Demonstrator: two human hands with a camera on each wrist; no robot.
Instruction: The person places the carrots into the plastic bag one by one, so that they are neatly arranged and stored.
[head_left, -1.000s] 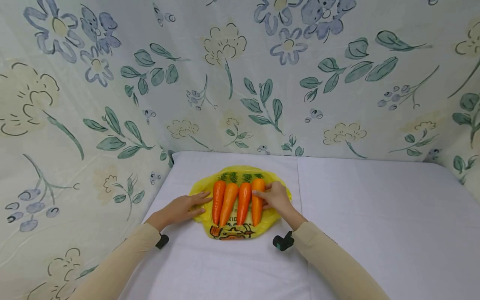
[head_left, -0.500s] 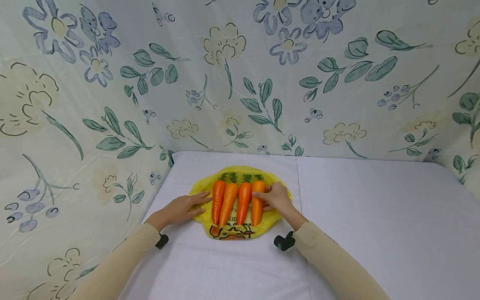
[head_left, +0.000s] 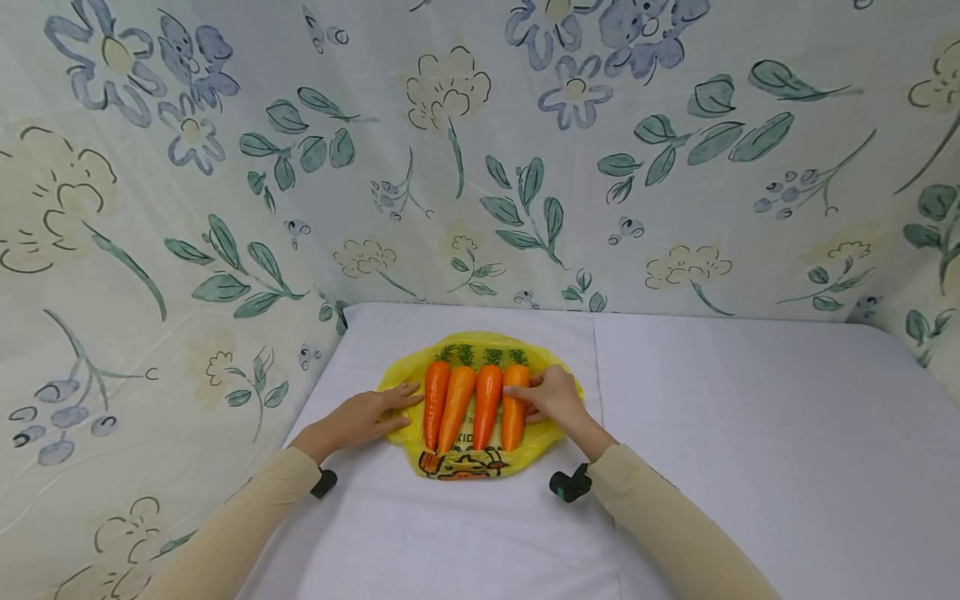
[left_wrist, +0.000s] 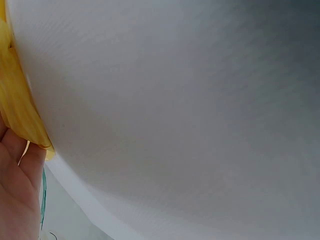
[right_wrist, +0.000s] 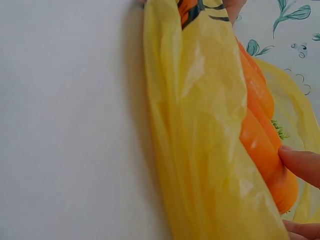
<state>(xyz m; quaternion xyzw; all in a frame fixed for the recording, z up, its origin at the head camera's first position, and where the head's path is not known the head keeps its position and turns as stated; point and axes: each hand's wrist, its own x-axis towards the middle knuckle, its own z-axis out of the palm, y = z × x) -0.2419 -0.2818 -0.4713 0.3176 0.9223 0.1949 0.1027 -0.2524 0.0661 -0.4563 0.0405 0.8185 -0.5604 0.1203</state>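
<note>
Several orange carrots with green tops lie side by side on a spread yellow plastic bag (head_left: 553,433), tops pointing away from me. My right hand (head_left: 557,395) holds the rightmost carrot (head_left: 514,421), thumb on its upper face and fingers at its right side. In the right wrist view the thumb (right_wrist: 302,162) presses that carrot (right_wrist: 285,192), partly behind the bag's raised near edge (right_wrist: 210,130). My left hand (head_left: 366,415) rests with extended fingers on the bag's left edge, beside the leftmost carrot (head_left: 436,400). The left wrist view shows fingers (left_wrist: 31,162) against the yellow plastic (left_wrist: 20,100).
A white cloth (head_left: 750,442) covers the table under the bag. Behind and at the left hangs a floral curtain (head_left: 465,225). The bag's near edge bears a printed cartoon (head_left: 463,465). Black wrist cameras sit below both sleeves.
The rightmost carrot has slid slightly toward me with my right hand, and more of its green top shows. My left hand and the other carrots have stayed in place.
</note>
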